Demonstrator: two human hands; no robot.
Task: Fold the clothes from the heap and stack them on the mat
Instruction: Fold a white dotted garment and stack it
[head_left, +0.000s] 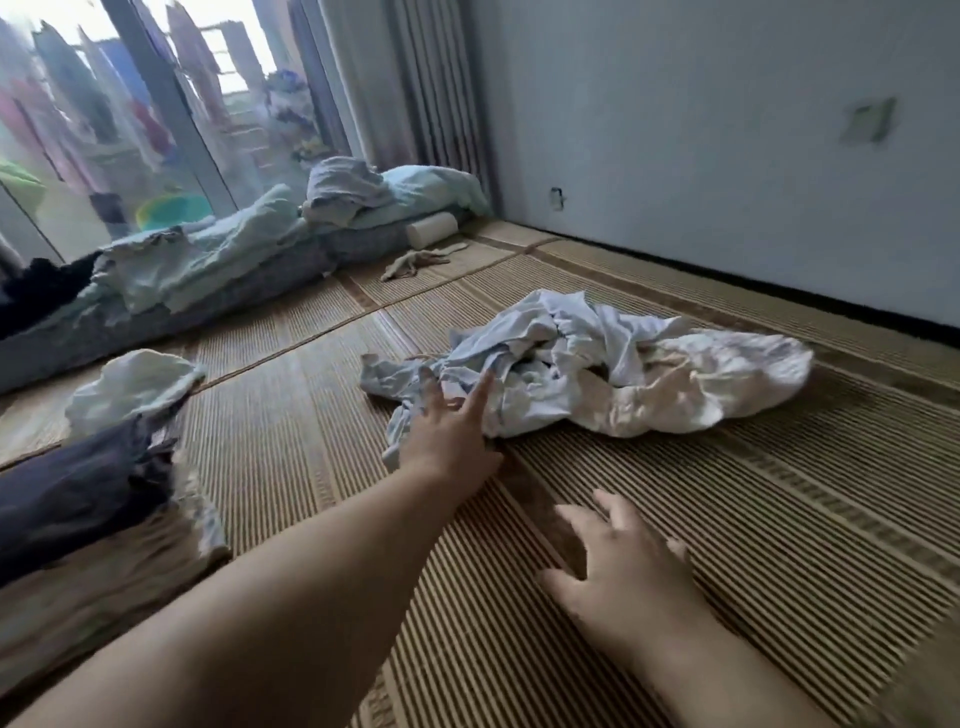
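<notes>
Left hand (449, 431) is laid with straight fingers on the near edge of the crumpled heap (623, 364), nothing gripped; right hand (623, 577) is spread empty over the mat (779, 519). Several tangled garments could be dragged along if one is pulled out carelessly.

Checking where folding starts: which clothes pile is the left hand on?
The pale crumpled heap in the middle: the left hand touches its near edge. The dark pile at left lies untouched.
</notes>
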